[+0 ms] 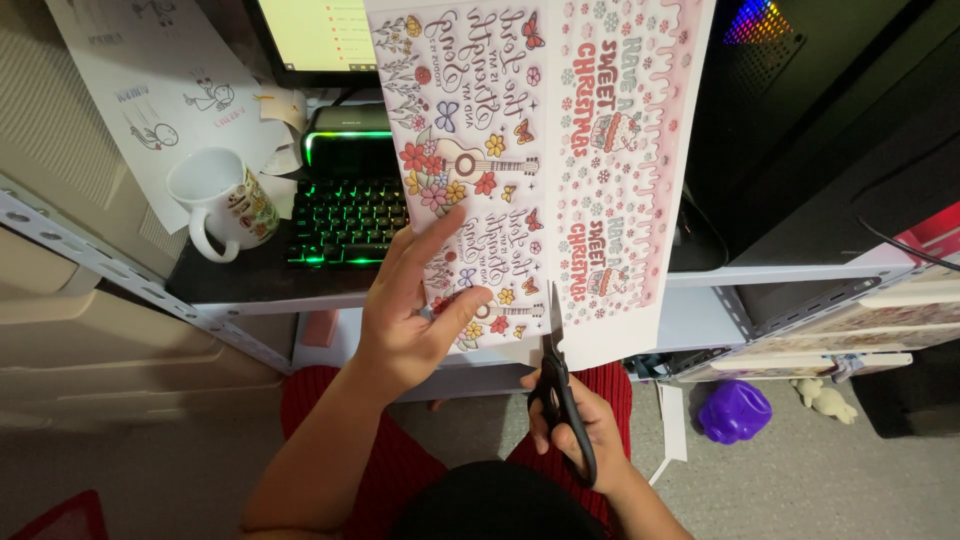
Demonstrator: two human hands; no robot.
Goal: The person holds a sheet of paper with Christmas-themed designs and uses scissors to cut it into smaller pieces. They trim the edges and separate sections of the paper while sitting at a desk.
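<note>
The right hand (585, 425) is clenching black scissors (560, 385), whose blades are biting into the near edge of a printed sheet (545, 150) between its floral and pink designs. The left hand (410, 315) is pinching that sheet's near left part, thumb on top, holding it up over the desk. Farther left, a white mug (215, 200) is standing beside a green-lit keyboard (345, 220).

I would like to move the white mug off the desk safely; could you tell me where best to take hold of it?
Grip the mug by its handle, coming from the near side. It stands upright by the keyboard, and the handle loop juts toward the desk's front edge, unobstructed. Both hands are busy with paper and scissors.
</note>
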